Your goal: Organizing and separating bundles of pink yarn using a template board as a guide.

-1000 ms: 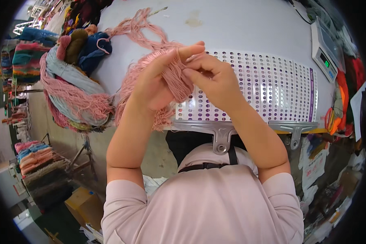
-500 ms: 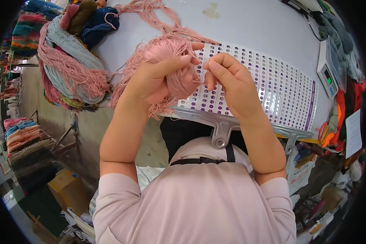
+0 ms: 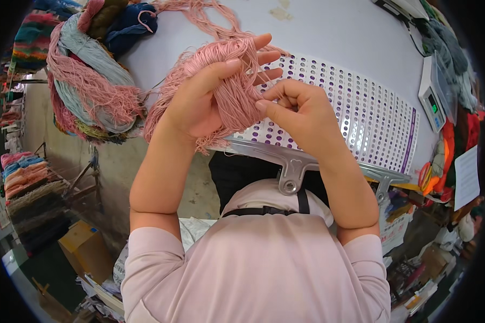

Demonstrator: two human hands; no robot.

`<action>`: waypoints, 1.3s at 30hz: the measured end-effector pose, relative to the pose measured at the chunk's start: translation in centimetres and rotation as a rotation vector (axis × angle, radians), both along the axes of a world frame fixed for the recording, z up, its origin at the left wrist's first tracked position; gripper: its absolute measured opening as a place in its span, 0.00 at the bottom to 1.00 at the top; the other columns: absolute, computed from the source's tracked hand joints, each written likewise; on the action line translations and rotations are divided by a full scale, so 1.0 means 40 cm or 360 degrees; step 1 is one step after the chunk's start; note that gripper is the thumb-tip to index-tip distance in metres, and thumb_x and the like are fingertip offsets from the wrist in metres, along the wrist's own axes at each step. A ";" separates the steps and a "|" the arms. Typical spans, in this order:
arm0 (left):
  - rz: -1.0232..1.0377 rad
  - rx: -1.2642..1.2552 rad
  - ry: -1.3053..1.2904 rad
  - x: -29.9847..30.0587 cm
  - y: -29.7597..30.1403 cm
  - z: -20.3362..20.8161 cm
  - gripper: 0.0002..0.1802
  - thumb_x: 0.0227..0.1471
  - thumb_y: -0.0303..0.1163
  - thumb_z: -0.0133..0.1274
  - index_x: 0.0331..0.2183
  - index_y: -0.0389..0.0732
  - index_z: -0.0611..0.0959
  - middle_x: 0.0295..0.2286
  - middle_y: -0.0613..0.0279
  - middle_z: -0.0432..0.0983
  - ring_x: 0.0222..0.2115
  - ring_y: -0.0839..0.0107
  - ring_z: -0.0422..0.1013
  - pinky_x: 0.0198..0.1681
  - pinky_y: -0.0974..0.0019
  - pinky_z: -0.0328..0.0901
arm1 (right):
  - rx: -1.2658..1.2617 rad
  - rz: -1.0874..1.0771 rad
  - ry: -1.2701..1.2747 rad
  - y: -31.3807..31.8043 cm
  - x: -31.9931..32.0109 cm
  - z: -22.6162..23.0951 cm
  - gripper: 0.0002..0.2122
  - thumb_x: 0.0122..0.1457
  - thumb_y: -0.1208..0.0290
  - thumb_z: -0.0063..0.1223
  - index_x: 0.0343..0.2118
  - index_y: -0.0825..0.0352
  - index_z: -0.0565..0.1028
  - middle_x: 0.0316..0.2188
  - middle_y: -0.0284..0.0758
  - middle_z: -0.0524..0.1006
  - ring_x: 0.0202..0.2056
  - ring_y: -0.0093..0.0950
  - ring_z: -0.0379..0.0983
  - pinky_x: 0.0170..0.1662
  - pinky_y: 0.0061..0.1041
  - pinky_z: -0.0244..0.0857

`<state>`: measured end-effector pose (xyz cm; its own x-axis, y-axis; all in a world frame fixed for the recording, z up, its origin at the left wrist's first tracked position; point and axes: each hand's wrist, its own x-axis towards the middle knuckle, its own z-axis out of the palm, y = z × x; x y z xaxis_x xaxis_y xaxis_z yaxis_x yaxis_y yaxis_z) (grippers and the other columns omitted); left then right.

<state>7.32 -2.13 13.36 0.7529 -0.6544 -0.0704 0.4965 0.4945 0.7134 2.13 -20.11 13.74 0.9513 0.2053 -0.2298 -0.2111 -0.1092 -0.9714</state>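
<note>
Head: stringy, looped pink yarn (image 3: 236, 102)

A smooth, flat, pale grey-white worktop (image 3: 334, 32) carries a long white sheet patterned with rows of purple dots (image 3: 355, 118), silver metal clips (image 3: 293, 167) along its near edge. Loose pink yarn strands (image 3: 229, 33) lie behind; a white digital scale (image 3: 432, 99) sits right, a navy-blue yarn bundle (image 3: 125, 29) left.

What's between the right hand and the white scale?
In the head view, the dotted sheet stretches between the right hand and the scale, then a thin strip of table.
</note>
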 end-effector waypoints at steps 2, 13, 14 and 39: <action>0.0001 0.0019 0.0005 0.003 0.004 0.000 0.33 0.58 0.38 0.38 0.62 0.37 0.54 0.56 0.44 0.59 0.56 0.50 0.60 0.58 0.52 0.57 | -0.0014 -0.0033 -0.0037 0.002 -0.005 -0.007 0.07 0.52 0.73 0.60 0.30 0.72 0.78 0.16 0.25 0.70 0.20 0.13 0.61 0.24 0.17 0.54; 0.0185 0.0495 -0.0562 -0.006 0.026 0.030 0.47 0.45 0.24 0.60 0.63 0.39 0.53 0.34 0.64 0.72 0.35 0.76 0.69 0.43 0.72 0.64 | 0.0563 -0.0158 0.0070 0.000 -0.015 0.000 0.07 0.58 0.73 0.55 0.30 0.73 0.78 0.25 0.34 0.78 0.28 0.20 0.75 0.32 0.18 0.70; 0.0196 0.0502 -0.0541 -0.003 0.026 0.027 0.48 0.43 0.22 0.60 0.63 0.39 0.54 0.33 0.65 0.72 0.35 0.76 0.69 0.42 0.73 0.64 | 0.0555 -0.0156 0.0073 0.000 -0.017 0.002 0.07 0.58 0.73 0.55 0.30 0.73 0.78 0.25 0.34 0.78 0.28 0.20 0.75 0.32 0.18 0.70; 0.0066 0.0281 -0.0414 -0.002 0.040 0.041 0.47 0.39 0.20 0.55 0.61 0.34 0.56 0.33 0.62 0.73 0.35 0.76 0.70 0.41 0.73 0.65 | 0.0813 -0.0035 0.0032 0.014 -0.037 0.020 0.06 0.61 0.78 0.45 0.37 0.75 0.73 0.31 0.37 0.77 0.30 0.24 0.75 0.37 0.22 0.71</action>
